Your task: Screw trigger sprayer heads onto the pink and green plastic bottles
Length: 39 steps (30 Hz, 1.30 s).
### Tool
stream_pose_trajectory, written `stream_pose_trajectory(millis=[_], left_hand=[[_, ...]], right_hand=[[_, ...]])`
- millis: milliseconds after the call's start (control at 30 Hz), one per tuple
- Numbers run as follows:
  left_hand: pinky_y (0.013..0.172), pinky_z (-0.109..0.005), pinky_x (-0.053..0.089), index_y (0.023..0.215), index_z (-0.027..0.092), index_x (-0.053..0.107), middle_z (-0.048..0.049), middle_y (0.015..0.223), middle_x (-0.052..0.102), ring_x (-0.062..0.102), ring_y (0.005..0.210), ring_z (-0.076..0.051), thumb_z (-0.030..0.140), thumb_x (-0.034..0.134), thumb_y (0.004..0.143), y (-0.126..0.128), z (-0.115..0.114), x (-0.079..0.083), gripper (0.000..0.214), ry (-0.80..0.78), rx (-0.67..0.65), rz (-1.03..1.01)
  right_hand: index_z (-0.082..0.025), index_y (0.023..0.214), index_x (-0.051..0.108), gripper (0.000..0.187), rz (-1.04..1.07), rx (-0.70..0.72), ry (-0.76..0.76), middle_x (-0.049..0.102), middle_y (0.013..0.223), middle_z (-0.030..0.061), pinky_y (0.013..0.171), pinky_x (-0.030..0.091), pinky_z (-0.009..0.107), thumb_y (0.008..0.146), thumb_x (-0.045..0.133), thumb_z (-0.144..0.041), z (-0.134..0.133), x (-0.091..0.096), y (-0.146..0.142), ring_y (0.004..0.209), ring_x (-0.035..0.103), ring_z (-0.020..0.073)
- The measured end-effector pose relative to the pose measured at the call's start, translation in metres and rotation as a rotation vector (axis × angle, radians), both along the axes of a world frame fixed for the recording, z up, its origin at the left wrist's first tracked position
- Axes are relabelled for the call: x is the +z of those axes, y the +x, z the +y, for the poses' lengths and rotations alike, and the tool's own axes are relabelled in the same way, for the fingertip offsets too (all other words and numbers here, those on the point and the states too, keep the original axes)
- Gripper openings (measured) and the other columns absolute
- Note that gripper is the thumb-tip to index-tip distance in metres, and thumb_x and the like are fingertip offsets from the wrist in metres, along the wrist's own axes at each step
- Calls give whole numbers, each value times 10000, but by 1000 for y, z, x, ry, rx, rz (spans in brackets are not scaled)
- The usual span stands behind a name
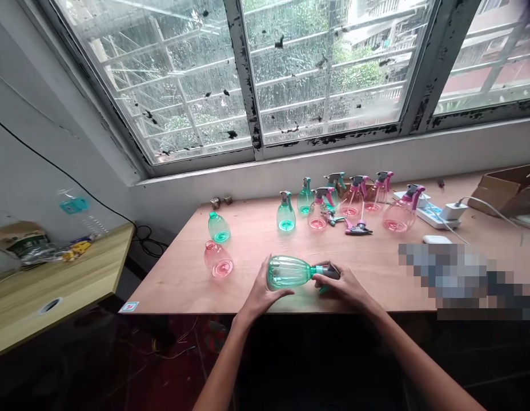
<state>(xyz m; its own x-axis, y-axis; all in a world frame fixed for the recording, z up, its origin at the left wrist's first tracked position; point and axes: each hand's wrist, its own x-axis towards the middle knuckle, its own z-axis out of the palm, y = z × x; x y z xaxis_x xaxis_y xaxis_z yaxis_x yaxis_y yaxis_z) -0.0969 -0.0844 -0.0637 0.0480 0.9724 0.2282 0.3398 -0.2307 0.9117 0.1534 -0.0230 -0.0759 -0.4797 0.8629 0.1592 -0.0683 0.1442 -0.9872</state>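
Note:
Held sideways above the table's front edge is a clear green spray bottle (289,271), its base to the left and its neck to the right. My left hand (263,291) is closed around the base end, thumb below and fingers behind. My right hand (340,282) grips the grey and green spray head (327,271) at the bottle's neck. Whether the head is screwed tight I cannot tell. Left of my hands, an open pink bottle (219,261) and an open green bottle (219,228) stand without spray heads.
Several pink and green bottles with spray heads, such as a green one (286,217), stand toward the back. Among them lies a loose pink-grey spray head (358,229). Rightward are a white power strip (436,214), a cardboard box (502,191) and a blurred patch.

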Motion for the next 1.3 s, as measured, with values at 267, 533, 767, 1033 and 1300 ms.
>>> stream_pose_trajectory(millis=[267,533,767,1033,1300], left_hand=[[1203,-482,197,1470,229,345,-109,1537,378,322,1434,-312,496,641,848,-8,4,2,739,-48,15,-106],[1158,-446,328,1517,240,218,-131,1525,390,388,1399,-317,379,802,711,-6,3,5,1006,-91,-33,-211],[1165,-510,298,1539,306,89,-109,1528,378,433,1366,-313,309,772,764,-8,-1,6,1033,-113,-145,-210],[1147,-497,329,1488,221,309,-140,1448,484,443,1348,-337,367,795,736,-6,2,4,907,-93,-51,-108],[1192,-516,216,1537,310,103,-97,1561,336,328,1428,-318,315,839,680,-2,-2,4,1130,-34,-65,-29]], right_hand=[[-163,1044,639,399,128,-67,-59,687,689,18,629,547,324,792,748,-452,-6,-3,-11,629,655,191],[-164,991,632,407,110,-69,-62,675,684,14,629,536,329,767,760,-479,-6,-4,-12,626,639,190],[-174,978,621,391,157,-74,-58,654,683,-3,603,532,314,769,762,-473,-7,-6,-12,599,630,176],[-178,1019,654,376,100,-34,-37,692,690,17,648,545,327,790,743,-463,-10,0,-9,621,663,194],[-172,1047,648,377,139,15,-134,666,682,-2,605,530,312,791,762,-425,-9,-5,1,591,639,179]])
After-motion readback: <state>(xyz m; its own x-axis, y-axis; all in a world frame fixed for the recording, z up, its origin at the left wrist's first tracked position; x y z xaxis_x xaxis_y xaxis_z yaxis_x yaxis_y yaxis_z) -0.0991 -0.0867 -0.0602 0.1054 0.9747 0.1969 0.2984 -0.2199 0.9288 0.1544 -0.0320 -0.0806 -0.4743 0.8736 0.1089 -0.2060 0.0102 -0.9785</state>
